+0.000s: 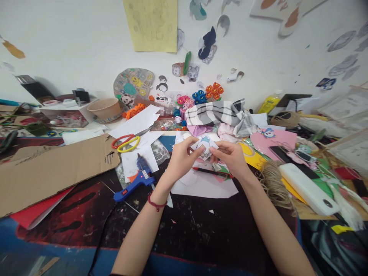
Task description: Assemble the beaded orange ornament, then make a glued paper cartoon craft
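Note:
Between my two hands is a small white paper cutout with a printed cartoon figure, blue on top. My left hand pinches its left side with thumb and fingers. On its right side, my right hand grips the edge the same way. The cutout is held up over a white sheet of paper on the dark table mat. Just below my hands a red and black pen lies across that sheet. Left of my left wrist rests a blue hot glue gun on paper.
Scissors with red and yellow handles lie beside a large cardboard sheet at left. Right of my arm are a twine bundle and a white power bank. Checked cloth and pipe-cleaner flowers stand at the back.

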Available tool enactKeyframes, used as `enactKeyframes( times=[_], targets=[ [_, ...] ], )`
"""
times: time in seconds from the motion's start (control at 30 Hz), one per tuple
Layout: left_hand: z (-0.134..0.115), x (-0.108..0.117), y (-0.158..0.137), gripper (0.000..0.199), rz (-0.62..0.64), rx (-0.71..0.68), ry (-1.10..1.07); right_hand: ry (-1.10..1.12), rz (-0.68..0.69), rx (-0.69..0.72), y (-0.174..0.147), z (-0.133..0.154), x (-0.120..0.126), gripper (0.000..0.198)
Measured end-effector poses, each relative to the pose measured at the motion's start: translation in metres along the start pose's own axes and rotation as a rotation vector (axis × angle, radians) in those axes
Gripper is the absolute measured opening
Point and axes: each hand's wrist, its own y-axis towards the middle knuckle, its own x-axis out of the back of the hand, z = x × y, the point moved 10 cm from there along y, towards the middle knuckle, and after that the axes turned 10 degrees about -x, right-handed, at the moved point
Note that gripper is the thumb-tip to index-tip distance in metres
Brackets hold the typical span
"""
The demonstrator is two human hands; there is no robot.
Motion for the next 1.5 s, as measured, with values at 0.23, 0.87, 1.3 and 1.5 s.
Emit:
enactKeyframes(
  times=[0.23, 0.87, 1.3, 1.5],
  targets=[
    [0.001, 0.002, 0.001, 0.014, -0.014, 0.034, -0.058, 0.05, 0.072, -0.054, 0.002, -0.008, -0.005, 0.022],
    [0.004, 0.005, -0.001, 0.013, -0.049, 0.036, -0.012, -0.064, 0.094, -0.085, 0.0, -0.011, -0.009, 0.021],
    [0.001, 0.006, -0.001, 0.012, -0.056, 0.019, -0.002, -0.076, 0.118, -0.086, 0.0, -0.012, -0.012, 0.019],
    [0.005, 0.008, 0.0, 0.015, -0.074, 0.003, -0.047, -0.035, 0.117, -0.06, 0.0, -0.01, -0.011, 0.02]
  ],
)
